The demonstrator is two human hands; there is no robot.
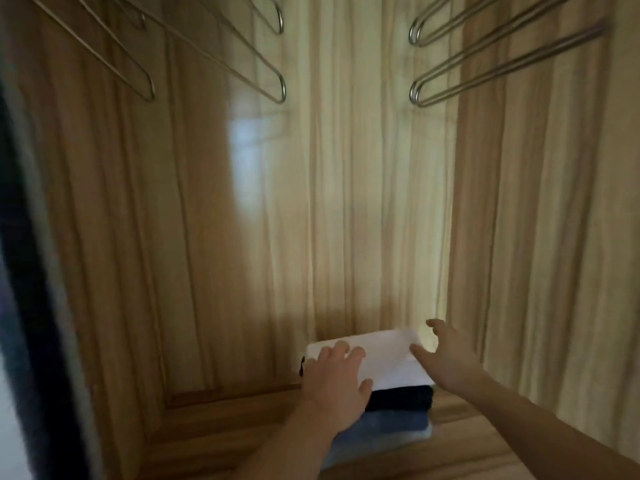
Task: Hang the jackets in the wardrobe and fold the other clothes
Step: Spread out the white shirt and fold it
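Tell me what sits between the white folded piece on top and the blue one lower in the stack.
In the head view, a black folded garment lies between the white piece and the blue one.

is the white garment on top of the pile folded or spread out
Folded: the white garment is a compact rectangle on the stack, left hand resting on it.

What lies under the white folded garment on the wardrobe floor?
Under the white folded garment lies a black folded garment, then a blue one. The left hand covers their left ends; anything lower is blurred.

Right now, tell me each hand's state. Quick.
Left hand: open, fingers resting flat on the white folded garment.
Right hand: open, fingers spread at the garment's right edge, gripping nothing.
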